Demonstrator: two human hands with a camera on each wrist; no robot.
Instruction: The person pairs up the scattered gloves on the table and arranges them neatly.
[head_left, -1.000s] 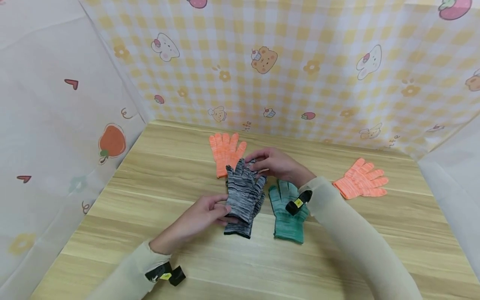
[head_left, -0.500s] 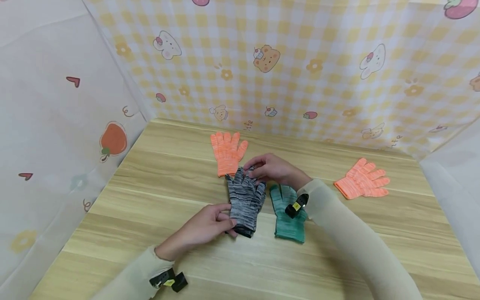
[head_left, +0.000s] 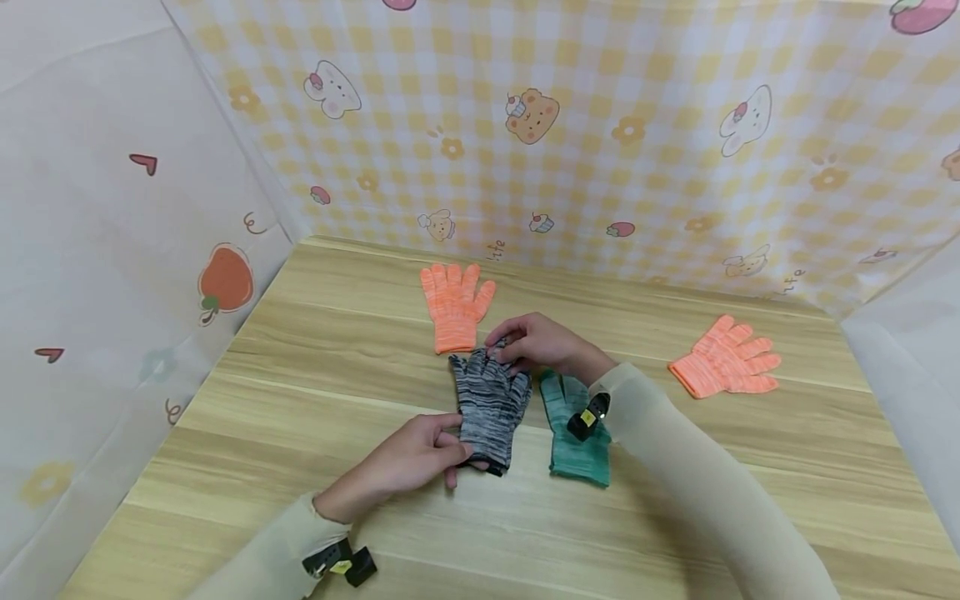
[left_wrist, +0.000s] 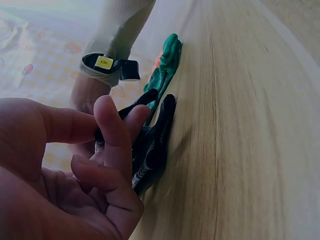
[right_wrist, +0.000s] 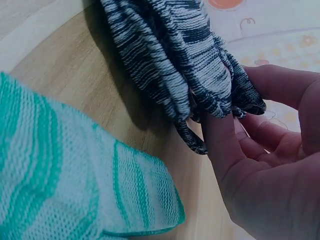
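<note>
Two black-and-white marled knit gloves (head_left: 491,408) lie one on top of the other in the middle of the table, fingers pointing away from me. My left hand (head_left: 416,454) pinches the upper glove's cuff at its left corner, and in the left wrist view the dark cuff edge (left_wrist: 137,103) shows between the fingers. At the far end, my right hand (head_left: 547,343) pinches the glove's fingertips. The right wrist view shows the striped glove fingers (right_wrist: 205,75) between thumb and fingers. Just right of the pair lies a green knit glove (head_left: 577,458), partly covered by the right wrist.
One orange glove (head_left: 453,308) lies flat behind the marled pair, its cuff close to their fingertips. Another orange glove (head_left: 726,358) is at the right. A yellow checked cloth (head_left: 570,167) hangs along the wooden table's (head_left: 322,333) back edge.
Both hands have drawn the upper marled glove toward me and lowered it, so its cuff now nearly lines up with the lower glove's. The orange and green gloves stay put.
</note>
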